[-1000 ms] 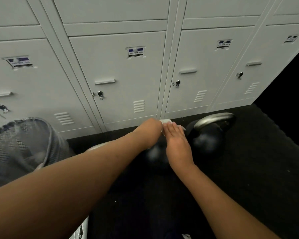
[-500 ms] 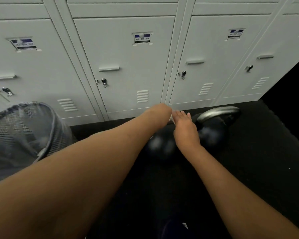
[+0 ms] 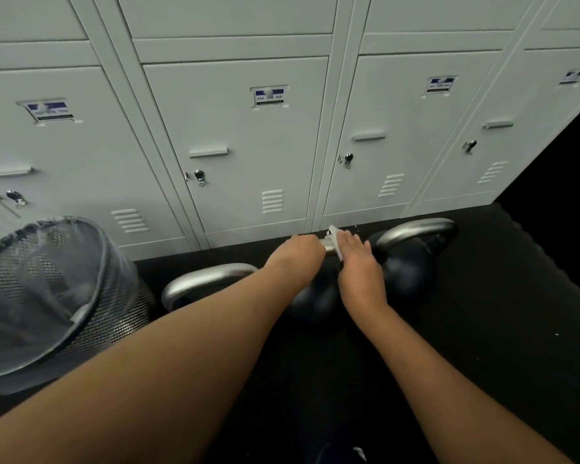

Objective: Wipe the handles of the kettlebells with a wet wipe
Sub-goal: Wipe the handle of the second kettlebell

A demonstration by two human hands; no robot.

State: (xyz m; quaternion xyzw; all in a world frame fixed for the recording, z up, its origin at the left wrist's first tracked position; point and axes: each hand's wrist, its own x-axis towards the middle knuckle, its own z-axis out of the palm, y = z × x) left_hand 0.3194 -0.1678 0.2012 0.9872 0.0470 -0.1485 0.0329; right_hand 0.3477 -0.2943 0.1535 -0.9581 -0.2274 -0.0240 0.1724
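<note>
Three kettlebells stand in a row on the black floor (image 3: 482, 329), close to the foot of a bank of grey lockers (image 3: 248, 135). The left hand (image 3: 297, 254) is closed in a fist around the silver handle of the middle kettlebell (image 3: 315, 299), whose dark body shows only as a dim round shape below the two wrists. Just beside it, the right hand (image 3: 359, 259) lies over the same handle with its fingers curled down onto a white wet wipe (image 3: 335, 237) — the wipe is pressed between palm and bar, with a crumpled corner sticking up past the fingertips and an edge peeking out on the thumb side. A short stretch of bare handle (image 3: 327, 245) shows between the two hands, so they sit close but not touching. The right kettlebell (image 3: 412, 259) stands just beyond the right hand, its polished handle arching toward the lockers. The left kettlebell (image 3: 208, 283) is mostly hidden under the left forearm — only its curved handle shows clearly. Near the floor's left edge, next to that handle, is a black mesh waste bin (image 3: 57, 296) lined with a clear plastic bag. Both bare forearms reach in from the bottom of the view.
</note>
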